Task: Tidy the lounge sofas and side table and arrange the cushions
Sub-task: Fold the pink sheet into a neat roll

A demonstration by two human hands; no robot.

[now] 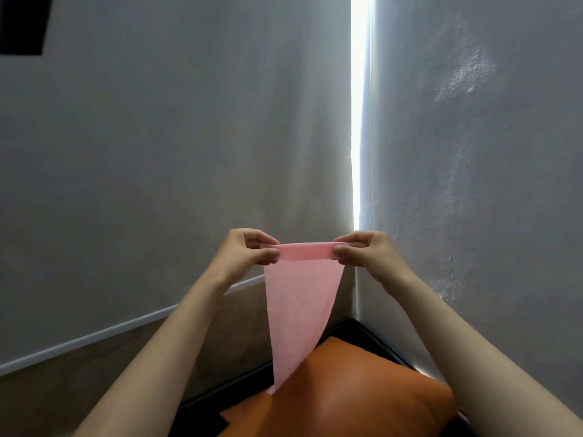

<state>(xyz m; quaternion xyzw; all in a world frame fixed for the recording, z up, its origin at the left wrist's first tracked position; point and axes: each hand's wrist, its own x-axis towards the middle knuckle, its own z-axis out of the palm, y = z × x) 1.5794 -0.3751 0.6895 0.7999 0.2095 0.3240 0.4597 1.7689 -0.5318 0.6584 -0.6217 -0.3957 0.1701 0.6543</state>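
Observation:
A pink cloth (299, 307) hangs in the air in front of me, stretched flat along its top edge and narrowing to a point below. My left hand (249, 247) pinches its top left corner between thumb and fingers. My right hand (362, 249) pinches the top right corner the same way. Under the cloth's tip lies an orange cushion (347, 402) on a dark sofa (372, 339) set in the room's corner. The cloth's tip reaches the cushion's left side; whether it touches it I cannot tell.
Grey walls meet in a corner straight ahead, with a bright strip of daylight (358, 121) beside a blind and its cord. A white rail (126, 326) runs along the left wall. A dark panel (22, 23) is at the top left.

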